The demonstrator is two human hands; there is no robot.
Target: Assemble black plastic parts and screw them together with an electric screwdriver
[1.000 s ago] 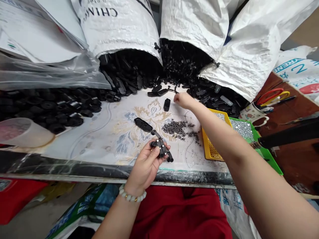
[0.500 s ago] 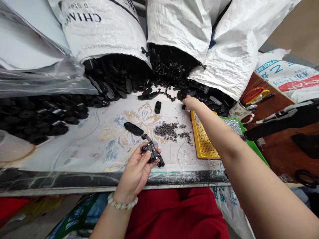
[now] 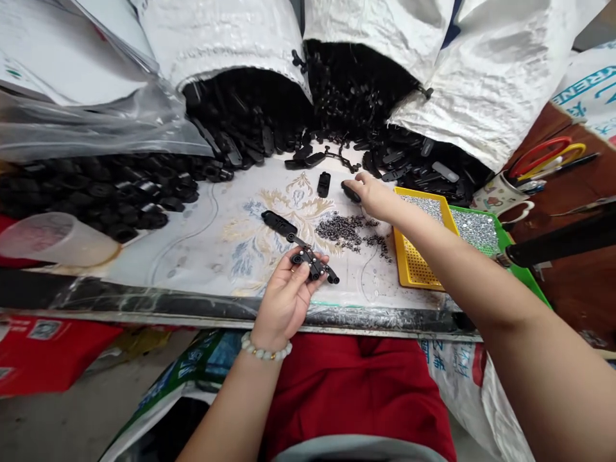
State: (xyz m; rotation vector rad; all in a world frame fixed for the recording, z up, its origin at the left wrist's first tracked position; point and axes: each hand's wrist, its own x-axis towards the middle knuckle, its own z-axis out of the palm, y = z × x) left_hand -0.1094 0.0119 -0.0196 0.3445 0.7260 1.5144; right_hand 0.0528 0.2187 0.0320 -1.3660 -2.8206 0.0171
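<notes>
My left hand (image 3: 287, 296) is closed around several black jointed plastic arms (image 3: 312, 264) with small silvery fasteners, held above the table's front part. A long black plastic plate (image 3: 279, 224) lies just beyond them on the cloth. Farther right, my right hand (image 3: 368, 192) pinches a dark oval plastic piece (image 3: 351, 191) between thumb and fingers. Left of that piece lies a small black rectangular part (image 3: 324, 184). Small dark metal bits (image 3: 344, 230) are scattered between my two hands.
White sacks (image 3: 240, 38) spill black parts along the back. At right are a yellow tray (image 3: 402, 256), a green tray (image 3: 534, 282), a mug (image 3: 498, 192) with scissors (image 3: 539, 154), and a black rod (image 3: 558, 240). A translucent cup (image 3: 58, 237) lies at left.
My right hand has come away from the right-hand pile, leftward and nearer, with the dark oval piece in it. My left hand keeps its hold on the jointed arms. The whole view has shifted.
</notes>
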